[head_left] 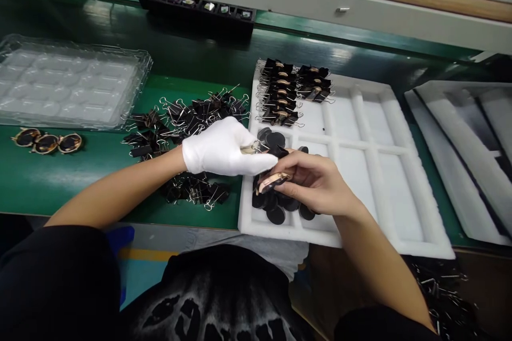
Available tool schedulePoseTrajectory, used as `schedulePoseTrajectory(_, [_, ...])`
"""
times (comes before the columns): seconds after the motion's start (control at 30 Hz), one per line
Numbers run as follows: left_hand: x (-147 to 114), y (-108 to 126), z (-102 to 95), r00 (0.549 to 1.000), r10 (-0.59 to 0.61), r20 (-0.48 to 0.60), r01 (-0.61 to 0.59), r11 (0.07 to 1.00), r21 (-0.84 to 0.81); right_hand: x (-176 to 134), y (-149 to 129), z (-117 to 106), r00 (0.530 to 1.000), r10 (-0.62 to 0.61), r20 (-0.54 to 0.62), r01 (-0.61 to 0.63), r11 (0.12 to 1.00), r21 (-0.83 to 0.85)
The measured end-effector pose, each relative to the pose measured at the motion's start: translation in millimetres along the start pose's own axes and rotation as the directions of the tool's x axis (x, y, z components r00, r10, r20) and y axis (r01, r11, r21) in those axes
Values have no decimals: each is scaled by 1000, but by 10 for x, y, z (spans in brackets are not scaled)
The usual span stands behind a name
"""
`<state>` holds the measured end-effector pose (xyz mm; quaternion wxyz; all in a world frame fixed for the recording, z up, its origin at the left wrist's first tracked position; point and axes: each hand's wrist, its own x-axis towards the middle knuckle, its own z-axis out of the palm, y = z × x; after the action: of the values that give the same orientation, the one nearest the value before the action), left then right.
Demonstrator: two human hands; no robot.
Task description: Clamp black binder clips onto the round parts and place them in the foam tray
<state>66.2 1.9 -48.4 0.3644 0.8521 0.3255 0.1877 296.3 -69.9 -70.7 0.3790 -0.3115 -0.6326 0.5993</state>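
Observation:
My left hand (224,149), in a white glove, is closed on a black binder clip (282,152) with its wire handles pinched between thumb and fingers. My bare right hand (314,178) grips a round gold-rimmed piece (274,182), tilted edge-on, right beside the clip. Whether the clip touches the piece is hidden by my fingers. Both hands are over the front left compartment of a white foam tray (370,145), where several black discs (276,215) lie. In the tray's back compartments stand rows of gold-rimmed pieces (283,82) held in binder clips.
Loose binder clips (200,114) are heaped left of the tray. Three gold-rimmed pieces (47,143) lie near a clear plastic tray (68,85). A black box of stones (196,10) is behind. More foam trays (460,154) stand right; more clips (448,298) lie lower right.

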Motion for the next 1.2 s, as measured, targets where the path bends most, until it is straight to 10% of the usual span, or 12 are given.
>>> schedulePoseTrajectory(0.13, [3,-51,-29,974,105,-199,-115,992,-42,36,-22,8,992,30,-126,-12,990,144])
schedulePoseTrajectory(0.3, [-19,-9,-61,953,121,-279,-154,983,-102,105,15,12,866,147,-477,-31,970,243])
schedulePoseTrajectory(0.73, [-33,-39,91,959,84,-270,-116,988,-105,111,57,49,866,132,-483,-36,978,203])
schedulePoseTrajectory(0.83, [-15,-33,-27,991,13,-135,-20,998,-51,119,46,35,843,132,-522,-38,982,187])
schedulePoseTrajectory(1.0, [-1,7,-330,995,-97,35,81,945,318,124,27,-50,790,122,-601,49,964,260])
schedulePoseTrajectory(1.2, [-4,23,-149,942,-320,104,98,558,824,109,30,-71,741,242,-626,-15,938,345])
